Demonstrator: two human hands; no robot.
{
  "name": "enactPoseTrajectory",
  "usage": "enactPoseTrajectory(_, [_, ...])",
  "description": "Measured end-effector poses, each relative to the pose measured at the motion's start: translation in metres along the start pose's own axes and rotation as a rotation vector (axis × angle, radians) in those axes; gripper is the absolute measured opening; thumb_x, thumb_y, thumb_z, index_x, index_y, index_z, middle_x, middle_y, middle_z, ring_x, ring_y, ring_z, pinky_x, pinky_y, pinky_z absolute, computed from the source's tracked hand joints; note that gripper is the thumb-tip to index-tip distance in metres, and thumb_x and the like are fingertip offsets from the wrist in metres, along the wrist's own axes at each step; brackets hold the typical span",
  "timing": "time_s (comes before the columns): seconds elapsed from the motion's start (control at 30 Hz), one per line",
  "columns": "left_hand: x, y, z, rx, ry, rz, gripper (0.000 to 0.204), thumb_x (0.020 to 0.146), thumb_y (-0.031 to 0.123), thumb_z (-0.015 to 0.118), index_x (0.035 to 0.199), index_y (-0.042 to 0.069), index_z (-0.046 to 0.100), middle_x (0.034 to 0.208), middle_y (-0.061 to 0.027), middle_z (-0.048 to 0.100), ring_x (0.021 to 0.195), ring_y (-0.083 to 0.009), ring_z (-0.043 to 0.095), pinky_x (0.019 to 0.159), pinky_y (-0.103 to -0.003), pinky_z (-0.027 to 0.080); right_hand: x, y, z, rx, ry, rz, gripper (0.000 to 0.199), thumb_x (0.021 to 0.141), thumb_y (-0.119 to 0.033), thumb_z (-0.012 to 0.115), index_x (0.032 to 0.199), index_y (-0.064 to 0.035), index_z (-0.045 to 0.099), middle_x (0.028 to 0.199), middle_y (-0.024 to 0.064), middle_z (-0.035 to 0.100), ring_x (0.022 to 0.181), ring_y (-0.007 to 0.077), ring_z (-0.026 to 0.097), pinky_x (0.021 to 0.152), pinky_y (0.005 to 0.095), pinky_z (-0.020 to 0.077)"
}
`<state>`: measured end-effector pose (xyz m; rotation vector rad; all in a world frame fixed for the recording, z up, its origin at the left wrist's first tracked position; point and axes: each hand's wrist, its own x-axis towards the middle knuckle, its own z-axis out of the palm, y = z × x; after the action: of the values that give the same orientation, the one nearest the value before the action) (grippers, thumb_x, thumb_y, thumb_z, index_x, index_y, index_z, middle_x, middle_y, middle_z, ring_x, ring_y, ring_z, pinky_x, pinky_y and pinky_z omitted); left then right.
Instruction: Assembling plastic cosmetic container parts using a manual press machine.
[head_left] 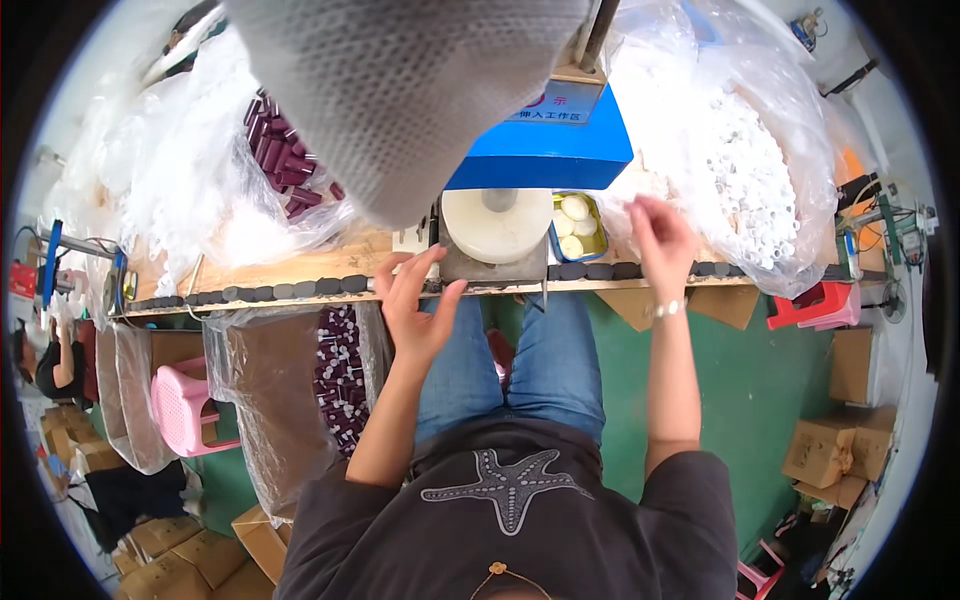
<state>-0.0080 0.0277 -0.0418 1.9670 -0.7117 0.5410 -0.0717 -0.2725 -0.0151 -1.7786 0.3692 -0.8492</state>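
At the front edge of the wooden workbench, the left hand rests with fingers spread and open, thumb and forefinger touching the metal base just below the round white disc. It grips nothing that can be seen. The right hand hovers over the bench to the right of the small tin of pale round pieces, fingers loosely curled; motion blur smears the fingertips, so I cannot tell whether it pinches a piece or is empty. A bracelet circles that wrist.

Behind the disc stands a blue machine housing, its upper part hidden by a large grey netted shape that fills the top centre of the view, too near and too cropped to identify. A row of dark cylinders lines the bench lip on both sides of the machine.

To the left, a clear plastic bag holds maroon tubes, only partly visible through the crumpled film. To the right, another clear bag bulges with white tubes. Under the bench, a hanging bag holds more maroon pieces with white tips. A pink stool sits lower left, cardboard boxes lower right, their edges bent by the lens.
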Motion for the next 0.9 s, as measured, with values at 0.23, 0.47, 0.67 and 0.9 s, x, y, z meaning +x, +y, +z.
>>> enactPoseTrajectory(0.23, [0.016,0.016,0.043,-0.026,-0.141,-0.057,0.025,0.074,0.017,0.075,0.097,0.009,0.070,0.098,-0.0056,0.066,0.101,-0.0245,0.055,0.087,-0.038,0.031,0.118,0.077,0.006,-0.750,-0.048,-0.212,0.030,0.078,-0.026,0.071,0.088,0.0023,0.070,0.075,0.0181,0.069,0.062,0.0295,0.065,0.062,0.0367,0.0525])
enactPoseTrajectory(0.47, [0.029,0.025,0.009,-0.479,0.006,-0.236,0.026,0.076,0.013,0.075,0.100,0.004,0.068,0.091,-0.0109,0.066,0.082,-0.0262,0.057,0.076,-0.034,0.045,0.115,0.067,0.013,-0.664,-0.254,-0.215,0.023,0.076,-0.020,0.068,0.086,0.0015,0.069,0.065,0.0191,0.063,0.059,0.0289,0.061,0.061,0.0375,0.0493])
enactPoseTrajectory(0.67, [-0.012,-0.012,-0.149,0.562,-0.562,-0.371,0.022,0.073,0.024,0.074,0.082,0.005,0.067,0.078,-0.0146,0.065,0.077,-0.0348,0.062,0.070,-0.043,0.049,0.072,0.036,-0.030,-0.432,-0.091,-0.169,0.029,0.092,-0.009,0.060,0.119,0.0004,0.062,0.079,0.0084,0.068,0.062,0.0077,0.054,0.058,0.0247,0.0449])
enactPoseTrajectory(0.9, [0.048,-0.006,-0.170,0.262,-0.227,-0.213,0.023,0.085,0.014,0.065,0.104,0.000,0.065,0.096,-0.0197,0.067,0.091,-0.0371,0.063,0.079,-0.041,0.049,0.009,0.017,-0.010,0.038,-0.158,-0.052,0.026,0.096,-0.006,0.056,0.122,-0.0016,0.058,0.101,0.0064,0.070,0.066,0.0005,0.048,0.059,0.0166,0.0392])
